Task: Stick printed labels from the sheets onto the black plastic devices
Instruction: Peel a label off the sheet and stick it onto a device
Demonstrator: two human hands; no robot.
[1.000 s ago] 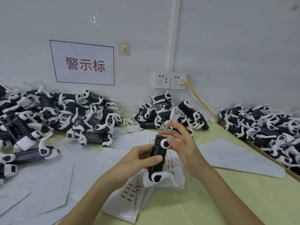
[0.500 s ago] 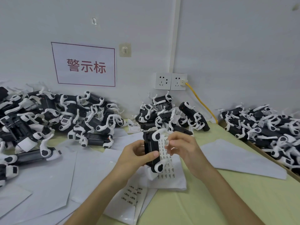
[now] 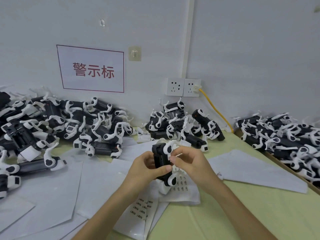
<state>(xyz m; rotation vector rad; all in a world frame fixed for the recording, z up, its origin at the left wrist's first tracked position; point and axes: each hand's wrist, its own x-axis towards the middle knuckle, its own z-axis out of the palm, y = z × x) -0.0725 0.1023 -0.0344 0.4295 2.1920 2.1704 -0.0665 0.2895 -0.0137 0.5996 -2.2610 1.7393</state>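
Black device [image 3: 160,161] upright in left hand [image 3: 142,168], fingers wrapped round body so right edge stays exposed, steady for sticking. Right hand [image 3: 189,161] pinching tiny label [image 3: 169,157] at that edge. Label sheets [image 3: 181,185] on table right underneath, handy for next peel I guess.

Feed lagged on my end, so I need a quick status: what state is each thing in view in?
Black device, upright, gripped by the left hand.
Right hand, pinching a small label at the device's side.
Label sheet, lying flat beneath the hands, printed labels on it.
Left socket, empty.
Right socket, yellow cable plugged in.
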